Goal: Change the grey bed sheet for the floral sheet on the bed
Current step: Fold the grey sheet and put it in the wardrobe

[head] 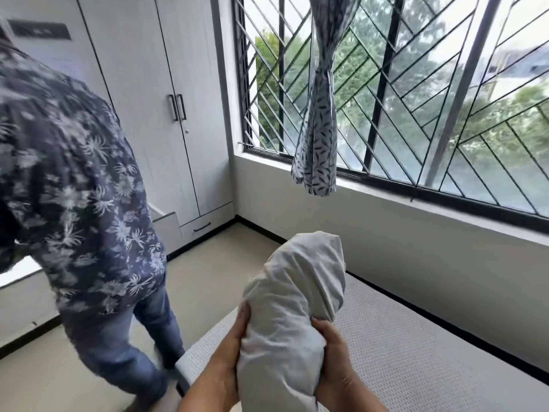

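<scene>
View from my head, looking down at my own two hands above a bed. My left hand [234,346] and right hand [332,352] are close together. Each is clamped on one side of a pale grey bed sheet [291,307], soft crumpled cotton bunched into a tall upright bundle. I hold it in the air over the near end of the bed. Beneath it lies the white textured mattress [416,352], bare, with no sheet on it. It runs along the wall under a wide barred window [445,99].

My reading is that the old sheet is off, so the stripping half of the job looks done. The floral sheet is nowhere in view. The next move calls for setting this bundle down somewhere off the mattress, which means both hands letting go. After that comes finding the floral sheet and spreading it across the bare surface.

For storage, a tall white two-door wardrobe [166,84] stands in the far corner with its doors closed. A shut white drawer [205,226] sits at its foot. What either holds is hidden.

To my left is a second person in a dark blue flower-print shirt and blue jeans [74,188], mid-stride on the beige floor [222,263], blurred, back to me. A white curtain with small dark leaf marks [318,129], knotted up, hangs before the window, clear of the bed
</scene>
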{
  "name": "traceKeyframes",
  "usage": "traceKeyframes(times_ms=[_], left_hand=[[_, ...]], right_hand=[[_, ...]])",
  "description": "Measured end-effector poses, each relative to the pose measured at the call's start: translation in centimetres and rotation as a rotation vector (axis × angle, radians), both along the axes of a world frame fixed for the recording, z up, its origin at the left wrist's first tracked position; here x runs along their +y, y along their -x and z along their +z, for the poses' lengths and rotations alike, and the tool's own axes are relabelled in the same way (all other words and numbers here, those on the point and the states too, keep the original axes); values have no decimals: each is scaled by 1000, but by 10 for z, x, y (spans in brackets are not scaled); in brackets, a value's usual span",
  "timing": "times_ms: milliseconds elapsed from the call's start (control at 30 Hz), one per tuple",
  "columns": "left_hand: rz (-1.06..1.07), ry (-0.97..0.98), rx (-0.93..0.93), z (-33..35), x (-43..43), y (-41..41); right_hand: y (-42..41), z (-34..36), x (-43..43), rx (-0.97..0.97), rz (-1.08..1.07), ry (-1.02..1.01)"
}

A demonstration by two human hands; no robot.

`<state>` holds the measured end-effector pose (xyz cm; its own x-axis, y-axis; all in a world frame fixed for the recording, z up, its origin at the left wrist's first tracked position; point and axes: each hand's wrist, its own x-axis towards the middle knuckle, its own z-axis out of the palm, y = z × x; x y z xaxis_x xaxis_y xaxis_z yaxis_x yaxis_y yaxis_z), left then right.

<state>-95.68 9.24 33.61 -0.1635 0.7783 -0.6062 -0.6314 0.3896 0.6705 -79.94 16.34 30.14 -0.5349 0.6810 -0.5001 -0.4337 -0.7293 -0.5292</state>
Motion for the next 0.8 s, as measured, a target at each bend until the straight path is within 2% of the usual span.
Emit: traceKeyframes(times_ms=[67,233,367,467,533,600,733,800], left_hand=[[42,-35,70,2,-2,1],[79,-49,30,3,-13,49],[166,-96,4,9,-40,93],[239,-116,-161,1,-59,127],[380,-113,-192,-14,-65,148],[349,-156,-314,-11,-71,161],[333,-201,-200,-9,-70,179],[327,-222,-216,-7,-63,184]], right_hand=[[8,0,0,-8,-3,-16],[50,4,-15,28,-115,-40],[95,1,-44,48,-69,6],[133,0,-61,48,-36,27],[151,1,-66,45,-17,32],[171,1,-69,45,-19,39],[201,-7,-61,28,-65,60],[210,-10,-46,33,-123,42]])
